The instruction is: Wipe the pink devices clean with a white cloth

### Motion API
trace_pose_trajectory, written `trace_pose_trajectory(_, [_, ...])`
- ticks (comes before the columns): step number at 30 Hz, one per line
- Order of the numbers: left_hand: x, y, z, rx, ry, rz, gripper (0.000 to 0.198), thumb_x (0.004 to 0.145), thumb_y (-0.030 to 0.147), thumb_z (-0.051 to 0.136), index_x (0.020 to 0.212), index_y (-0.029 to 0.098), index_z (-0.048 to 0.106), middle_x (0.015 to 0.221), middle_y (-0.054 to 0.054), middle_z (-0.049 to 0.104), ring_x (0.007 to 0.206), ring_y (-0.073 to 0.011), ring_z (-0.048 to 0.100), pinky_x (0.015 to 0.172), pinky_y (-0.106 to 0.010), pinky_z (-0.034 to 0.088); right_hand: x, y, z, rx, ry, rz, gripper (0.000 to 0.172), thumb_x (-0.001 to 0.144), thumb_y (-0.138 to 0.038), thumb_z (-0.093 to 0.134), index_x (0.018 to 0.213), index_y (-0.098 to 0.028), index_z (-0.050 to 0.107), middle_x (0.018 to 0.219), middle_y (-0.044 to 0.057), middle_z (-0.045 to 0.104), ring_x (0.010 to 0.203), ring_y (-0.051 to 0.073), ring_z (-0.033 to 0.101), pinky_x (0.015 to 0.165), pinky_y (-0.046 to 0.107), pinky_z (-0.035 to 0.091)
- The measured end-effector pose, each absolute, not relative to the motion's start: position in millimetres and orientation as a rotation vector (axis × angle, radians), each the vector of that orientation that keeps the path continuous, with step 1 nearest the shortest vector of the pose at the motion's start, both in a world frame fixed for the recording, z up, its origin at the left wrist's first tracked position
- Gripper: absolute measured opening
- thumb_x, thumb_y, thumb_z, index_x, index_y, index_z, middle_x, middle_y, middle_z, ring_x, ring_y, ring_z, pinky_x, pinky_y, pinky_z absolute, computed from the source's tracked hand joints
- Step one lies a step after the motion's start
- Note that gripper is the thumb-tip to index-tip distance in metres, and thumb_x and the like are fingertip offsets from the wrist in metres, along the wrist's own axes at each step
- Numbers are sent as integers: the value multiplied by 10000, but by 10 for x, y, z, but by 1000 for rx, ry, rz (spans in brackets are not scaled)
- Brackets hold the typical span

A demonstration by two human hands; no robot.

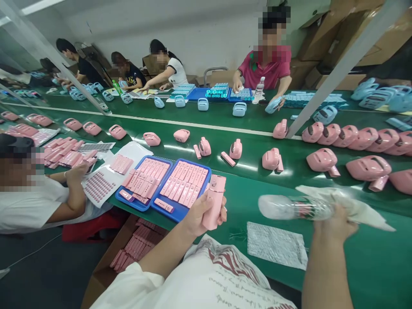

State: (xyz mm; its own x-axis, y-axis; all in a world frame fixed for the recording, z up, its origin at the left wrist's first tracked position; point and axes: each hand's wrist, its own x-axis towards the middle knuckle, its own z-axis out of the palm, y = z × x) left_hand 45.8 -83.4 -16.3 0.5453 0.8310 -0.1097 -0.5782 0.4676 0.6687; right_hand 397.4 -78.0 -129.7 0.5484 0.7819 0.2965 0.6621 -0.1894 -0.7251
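My left hand [206, 212] is closed around a pink rectangular plastic piece [215, 201] with a small round mark near its top. Farther right, my right hand [336, 223], blurred, is closed on a white cloth [363, 208] that spreads out to its right. A clear plastic bottle [296, 207] lies sideways against that hand; whether the fingers also grip it I cannot tell. Below the bottle, a whitish textured cloth [277, 244] lies flat on the green table. Two blue trays, left [119, 198] and right [178, 216], hold rows of similar pink pieces beside my left hand.
Pink rounded housings [322, 159] line the green conveyor [206, 171] ahead, some with a pink piece alongside. Blue housings [239, 109] stand on the far side, where co-workers sit. A slanted metal post [341, 73] rises at right. A cardboard box [96, 274] of pink pieces is below left.
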Motion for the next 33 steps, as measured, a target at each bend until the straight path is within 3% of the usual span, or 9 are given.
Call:
trace_pose_trajectory(3, [502, -823, -170, 681, 508, 881, 384, 718, 430, 712, 934, 162, 542, 883, -47, 622, 497, -98, 573, 398, -202, 391, 3873, -780, -1350, -1760, -1045, -148, 470, 913, -345, 280, 1052, -25, 594, 1076, 207, 613, 1032, 290, 593, 904, 474, 454])
trace_pose_trajectory(7, [576, -829, -161, 637, 558, 900, 345, 727, 409, 712, 891, 161, 536, 826, -16, 604, 500, -68, 527, 422, -187, 383, 3610, -767, -1429, -1555, -1460, -180, 284, 815, -264, 467, 989, -155, 663, 1062, 140, 667, 1013, 268, 623, 919, 424, 486])
trace_pose_trajectory(13, [635, -846, -98, 549, 555, 887, 410, 793, 536, 570, 928, 150, 576, 855, -38, 601, 558, -100, 554, 479, -220, 426, 3462, -705, -1156, -1675, -1598, -107, 429, 754, -141, 383, 1078, -171, 661, 1108, 118, 662, 1131, 314, 552, 953, 574, 406])
trace_pose_trajectory(16, [698, -871, -114, 545, 564, 872, 475, 785, 593, 554, 975, 158, 581, 852, -41, 607, 591, -118, 571, 507, -229, 443, 3272, -723, -772, -1671, -1382, 38, 405, 761, -160, 415, 1081, -175, 662, 999, 86, 701, 956, 266, 643, 821, 416, 519])
trace_pose_trajectory(19, [779, -899, -182, 505, 561, 817, 602, 779, 682, 481, 1061, 159, 579, 854, -61, 625, 638, -145, 593, 543, -248, 464, 2798, -849, -462, -1346, -1522, 195, 368, 841, -200, 434, 1153, -183, 628, 1049, 68, 695, 943, 228, 659, 792, 337, 540])
trace_pose_trajectory(24, [790, -887, -279, 309, 568, 794, 773, 799, 737, 342, 1186, 105, 563, 860, -86, 656, 777, -163, 630, 686, -237, 489, 2074, -1121, -464, -933, -2026, 196, 430, 916, -234, 390, 1333, -193, 488, 1277, 98, 579, 1241, 246, 489, 1059, 458, 372])
trace_pose_trajectory(29, [799, -889, -280, 315, 628, 841, 878, 752, 805, 255, 1248, 140, 544, 916, -103, 681, 873, -227, 639, 722, -301, 498, 2123, -978, -544, -984, -2089, 169, 554, 913, -239, 398, 1448, -141, 293, 1407, 162, 426, 1355, 267, 320, 1072, 483, 347])
trace_pose_trajectory(31, [821, -876, -269, 345, 618, 886, 856, 745, 809, 277, 1228, 160, 558, 906, -92, 680, 855, -230, 641, 693, -304, 501, 2168, -924, -518, -991, -2012, 227, 547, 913, -276, 408, 1437, -140, 323, 1426, 160, 399, 1384, 281, 241, 1103, 527, 264])
trace_pose_trajectory(33, [816, -835, -262, 299, 619, 911, 836, 739, 809, 314, 1127, 128, 606, 808, -80, 668, 748, -194, 637, 638, -272, 496, 2170, -952, -515, -827, -2060, 415, 480, 912, -295, 425, 1379, -184, 433, 1369, 124, 484, 1363, 266, 297, 1118, 535, 209])
